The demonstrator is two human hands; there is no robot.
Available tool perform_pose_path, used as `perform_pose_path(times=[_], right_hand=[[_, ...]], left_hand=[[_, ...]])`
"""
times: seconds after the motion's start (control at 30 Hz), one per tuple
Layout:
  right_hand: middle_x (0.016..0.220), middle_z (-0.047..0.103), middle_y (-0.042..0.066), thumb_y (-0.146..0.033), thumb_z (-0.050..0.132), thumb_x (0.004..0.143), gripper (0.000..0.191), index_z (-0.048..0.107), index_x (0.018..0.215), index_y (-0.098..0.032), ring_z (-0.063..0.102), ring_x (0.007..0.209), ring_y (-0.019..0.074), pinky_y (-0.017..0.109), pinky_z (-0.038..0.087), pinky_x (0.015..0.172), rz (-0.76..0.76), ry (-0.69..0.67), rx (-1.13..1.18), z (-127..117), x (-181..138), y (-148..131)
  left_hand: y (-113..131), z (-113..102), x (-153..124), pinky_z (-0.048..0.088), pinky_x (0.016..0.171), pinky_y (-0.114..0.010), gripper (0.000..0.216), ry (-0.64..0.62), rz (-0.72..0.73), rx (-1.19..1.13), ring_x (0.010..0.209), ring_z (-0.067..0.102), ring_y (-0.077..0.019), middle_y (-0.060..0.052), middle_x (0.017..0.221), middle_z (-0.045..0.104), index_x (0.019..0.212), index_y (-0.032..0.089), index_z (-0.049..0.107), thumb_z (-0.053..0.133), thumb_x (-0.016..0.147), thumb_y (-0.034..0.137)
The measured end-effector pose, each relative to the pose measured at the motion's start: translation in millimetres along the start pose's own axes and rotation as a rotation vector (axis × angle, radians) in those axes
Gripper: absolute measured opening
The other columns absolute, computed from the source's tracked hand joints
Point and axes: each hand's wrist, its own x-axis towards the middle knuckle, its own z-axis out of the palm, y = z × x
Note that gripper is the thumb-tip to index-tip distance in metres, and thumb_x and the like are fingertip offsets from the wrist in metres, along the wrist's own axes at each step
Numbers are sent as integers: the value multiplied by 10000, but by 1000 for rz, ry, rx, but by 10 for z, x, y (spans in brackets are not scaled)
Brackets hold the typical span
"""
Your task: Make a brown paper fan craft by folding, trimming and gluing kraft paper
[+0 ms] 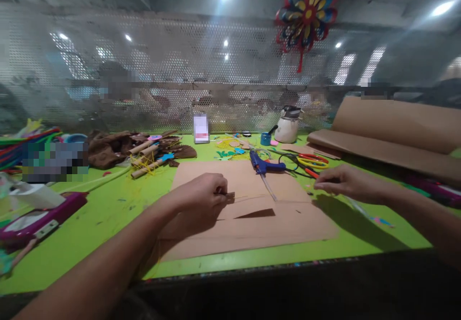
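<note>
My left hand (212, 190) is closed in a pinch on a small strip of brown paper (231, 195), above a large brown paper sheet (201, 249). A thin yellowish strand shows just right of the strip. Below it, a narrow cut paper piece (257, 210) lies with one edge lifted. My right hand (340, 184) hovers past the sheet's right edge, its fingertips drawn together; what lies between them, if anything, cannot be made out. Close to those fingertips is an orange-red handle-like piece (311, 172). A blue glue gun (264, 165) with a clear glue stick rests on the sheet's far part.
Red and yellow loops (312, 160) lie behind my right hand. Brown paper rolls (382, 147) fill the back right. A phone (201, 128), blue jar (265, 139) and white pot (287, 129) stand at the back. Brown tubes (145, 161) and a purple power strip (43, 217) are left.
</note>
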Motion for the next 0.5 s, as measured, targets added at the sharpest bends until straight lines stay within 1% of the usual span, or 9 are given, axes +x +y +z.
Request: perform_pose_path(times=[0.07, 0.1, 0.13, 0.2, 0.27, 0.3, 0.33, 0.4, 0.5], right_hand=[[865, 695, 136, -426, 528, 862, 325, 717, 863, -162, 620, 776, 267, 399, 473, 678, -50, 180, -127, -8, 25, -67], [937, 682, 160, -395, 545, 853, 294, 711, 892, -155, 607, 862, 295, 440, 468, 739, -113, 291, -188, 26, 51, -172], [990, 665, 167, -355, 546, 860, 260, 698, 933, -157, 581, 947, 305, 463, 452, 808, -208, 356, -214, 87, 81, -319], [992, 645, 132, -258, 506, 896, 196, 667, 981, -184, 562, 938, 249, 410, 455, 815, -423, 381, -174, 284, 145, -695], [967, 631, 109, -225, 556, 864, 134, 652, 952, -192, 535, 891, 229, 382, 440, 792, -590, 283, -220, 536, 205, -1075], [886, 625, 95, -215, 559, 860, 92, 645, 875, -186, 516, 834, 221, 375, 425, 761, -661, 249, -283, 661, 232, -1230], [843, 613, 88, -195, 535, 870, 104, 634, 846, -174, 494, 818, 220, 374, 408, 747, -694, 211, -358, 775, 258, -1350], [791, 585, 82, -169, 502, 871, 129, 616, 812, -160, 457, 783, 217, 370, 375, 705, -672, 231, -437, 950, 307, -1477], [759, 552, 82, -150, 482, 855, 148, 582, 745, -155, 418, 745, 205, 364, 343, 672, -667, 272, -456, 1074, 372, -1477]], left_hand=[[22, -26, 8, 350, 569, -240, 266, -8, 8, 32, 651, 530, -144, -45, 772, 642, 737, 171, 629, 537, 807, 409], [31, -39, 11, 348, 565, -239, 270, -19, 11, 43, 646, 531, -143, -50, 778, 646, 735, 167, 632, 538, 809, 408], [35, -52, 14, 349, 567, -240, 273, -35, 13, 54, 646, 534, -143, -55, 785, 650, 735, 163, 638, 541, 811, 406], [28, -73, 18, 358, 580, -242, 277, -65, 13, 72, 656, 543, -145, -62, 799, 658, 748, 157, 652, 549, 811, 406], [7, -84, 14, 364, 588, -244, 286, -83, -2, 84, 671, 551, -151, -64, 808, 662, 772, 157, 661, 551, 809, 418], [-5, -86, 6, 365, 586, -244, 294, -87, -14, 84, 672, 552, -153, -63, 806, 661, 780, 158, 661, 547, 810, 428], [-16, -83, -7, 363, 582, -244, 301, -89, -25, 82, 669, 550, -153, -61, 799, 659, 781, 159, 657, 542, 812, 435], [-36, -65, -47, 357, 570, -242, 297, -83, -41, 69, 658, 543, -150, -54, 784, 652, 782, 161, 643, 533, 817, 435], [-56, -3, -123, 355, 574, -242, 251, -43, -33, 28, 672, 533, -152, -43, 776, 633, 786, 170, 625, 528, 820, 399]])
